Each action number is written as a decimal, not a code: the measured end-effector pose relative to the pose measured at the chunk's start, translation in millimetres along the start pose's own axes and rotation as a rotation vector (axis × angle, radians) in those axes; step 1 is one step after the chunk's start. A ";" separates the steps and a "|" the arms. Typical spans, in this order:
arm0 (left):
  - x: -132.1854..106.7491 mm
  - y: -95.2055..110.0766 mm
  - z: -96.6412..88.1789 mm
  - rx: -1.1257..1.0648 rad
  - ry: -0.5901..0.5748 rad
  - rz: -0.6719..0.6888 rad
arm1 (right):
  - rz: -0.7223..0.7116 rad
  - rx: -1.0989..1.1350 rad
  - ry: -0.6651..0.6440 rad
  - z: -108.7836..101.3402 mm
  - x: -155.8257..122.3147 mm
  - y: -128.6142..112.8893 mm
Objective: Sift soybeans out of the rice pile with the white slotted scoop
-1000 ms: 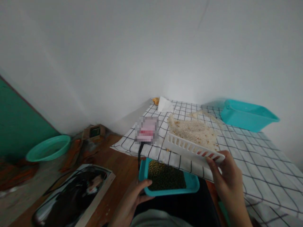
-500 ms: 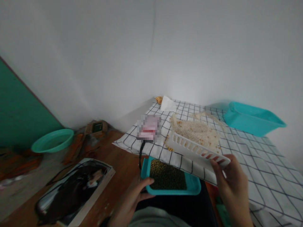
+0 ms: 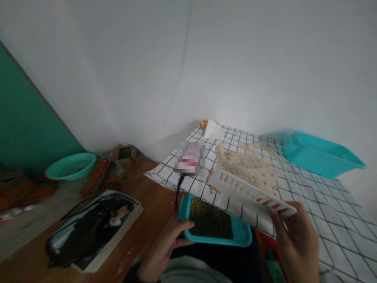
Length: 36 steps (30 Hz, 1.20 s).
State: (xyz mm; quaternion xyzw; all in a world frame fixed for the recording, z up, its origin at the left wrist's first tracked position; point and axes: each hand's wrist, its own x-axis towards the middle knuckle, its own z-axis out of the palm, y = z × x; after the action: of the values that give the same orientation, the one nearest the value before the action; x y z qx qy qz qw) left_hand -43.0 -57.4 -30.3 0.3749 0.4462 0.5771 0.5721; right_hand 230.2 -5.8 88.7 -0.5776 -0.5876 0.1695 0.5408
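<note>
My left hand (image 3: 171, 237) grips the left end of a shallow teal tray (image 3: 243, 235), thumb over the rim. Small greenish-yellow beans (image 3: 210, 220) cover much of its bottom. My right hand (image 3: 297, 232) holds one end of a white slotted plastic basket (image 3: 250, 192), pinched between thumb and fingers at its rim. The basket is tilted, its slotted side towards me, just above the edge of the table. Behind it shows a damp pale cloth (image 3: 250, 167) dotted with yellowish grains; whether it lies partly in the basket I cannot tell.
A checked tablecloth (image 3: 303, 200) covers the table. On it are a blurred-out pink object (image 3: 190, 157) with a black strap, white paper (image 3: 213, 129) and a larger teal basin (image 3: 324, 153). To the left are a box with a dark bag (image 3: 94, 228) and a green basin (image 3: 70, 167).
The view has turned slightly, so the surroundings sit a little differently. The white basket and my right hand appear a little lower and further right; both hands keep their holds.
</note>
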 end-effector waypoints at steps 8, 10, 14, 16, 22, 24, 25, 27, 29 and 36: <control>7.1 4.7 -3.7 0.015 -0.013 -0.146 | -0.040 -0.010 -0.022 0.2 3.6 12.4; 5.5 4.8 0.1 0.024 0.014 -0.106 | -0.058 -0.040 -0.024 -1.2 3.5 16.1; 1.2 2.4 4.2 0.020 0.030 -0.019 | -0.088 -0.064 0.003 -4.9 3.6 19.5; 3.3 2.5 3.8 -0.005 0.016 -0.078 | -0.070 -0.067 0.007 -5.3 3.3 16.9; 11.6 7.0 2.2 -0.040 0.034 -0.187 | -0.028 -0.068 0.035 2.6 -0.9 3.4; 10.3 9.4 2.1 -0.043 0.051 -0.193 | -0.042 -0.033 0.026 5.3 -2.6 2.2; 9.2 10.3 1.7 -0.044 0.064 -0.196 | -0.043 -0.025 0.021 6.0 -3.4 2.1; 6.6 10.7 -0.4 -0.040 0.070 -0.167 | -0.037 -0.029 0.016 6.1 -4.7 2.4; 4.1 8.2 -4.0 -0.010 0.003 -0.080 | -0.023 -0.044 0.015 4.6 -5.9 2.8; 3.8 -9.9 -7.5 0.006 -0.071 -0.013 | 0.013 -0.071 0.055 -2.8 -15.0 3.6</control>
State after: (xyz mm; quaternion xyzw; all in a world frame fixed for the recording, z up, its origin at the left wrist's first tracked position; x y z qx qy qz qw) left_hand -47.1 -54.8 -42.4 0.3941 0.4298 0.5582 0.5902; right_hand 230.6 -18.9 80.2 -0.6046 -0.5744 0.1359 0.5348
